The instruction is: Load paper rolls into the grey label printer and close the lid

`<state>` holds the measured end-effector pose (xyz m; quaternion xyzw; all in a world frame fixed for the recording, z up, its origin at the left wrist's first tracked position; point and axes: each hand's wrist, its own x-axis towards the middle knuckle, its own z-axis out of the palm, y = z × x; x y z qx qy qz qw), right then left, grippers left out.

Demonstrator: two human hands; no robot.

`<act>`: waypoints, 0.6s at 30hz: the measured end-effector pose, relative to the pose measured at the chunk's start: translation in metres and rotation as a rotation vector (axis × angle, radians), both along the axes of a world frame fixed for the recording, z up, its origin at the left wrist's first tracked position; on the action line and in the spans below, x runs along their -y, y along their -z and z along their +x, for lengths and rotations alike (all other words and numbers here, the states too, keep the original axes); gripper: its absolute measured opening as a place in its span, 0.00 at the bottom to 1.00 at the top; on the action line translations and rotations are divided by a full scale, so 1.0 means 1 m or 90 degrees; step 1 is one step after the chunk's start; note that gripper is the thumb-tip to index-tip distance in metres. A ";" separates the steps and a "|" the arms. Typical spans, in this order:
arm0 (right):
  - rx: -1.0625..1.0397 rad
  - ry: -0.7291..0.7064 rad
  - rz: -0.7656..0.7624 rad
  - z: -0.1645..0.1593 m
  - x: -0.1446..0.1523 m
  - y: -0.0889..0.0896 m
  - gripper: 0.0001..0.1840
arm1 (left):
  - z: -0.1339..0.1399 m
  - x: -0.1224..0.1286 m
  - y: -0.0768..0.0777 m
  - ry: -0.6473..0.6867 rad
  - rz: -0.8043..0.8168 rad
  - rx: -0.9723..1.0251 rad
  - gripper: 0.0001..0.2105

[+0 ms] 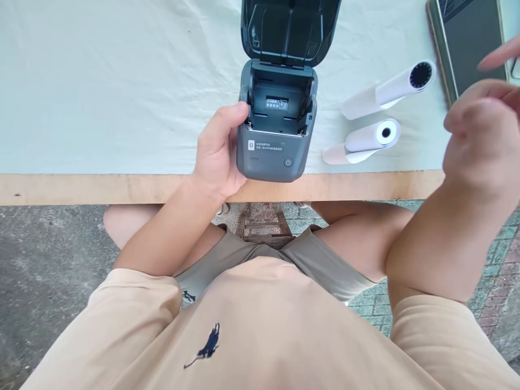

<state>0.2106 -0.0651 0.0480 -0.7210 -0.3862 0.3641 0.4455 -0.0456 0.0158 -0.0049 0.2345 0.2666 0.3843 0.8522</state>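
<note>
Printer (pixel 274 153), single, in closed left grip (pixel 217 149); two rolls (pixel 396 86) (pixel 363 139); right grip (pixel 481 132) curled, contents unclear

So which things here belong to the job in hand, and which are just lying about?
Job in hand:
dark printer, lid open, in the left hand
probably far white roll and near white roll, lying beside it

Apparently lying about:
flat dark device near the right hand; its role is uncertain

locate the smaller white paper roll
In the head view, the smaller white paper roll lies right of the open grey plastic printer, just below the larger white roll.
</note>
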 end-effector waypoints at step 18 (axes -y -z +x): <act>0.121 -0.393 0.329 -0.012 -0.002 -0.001 0.19 | 0.004 -0.001 -0.002 -0.007 -0.010 -0.037 0.11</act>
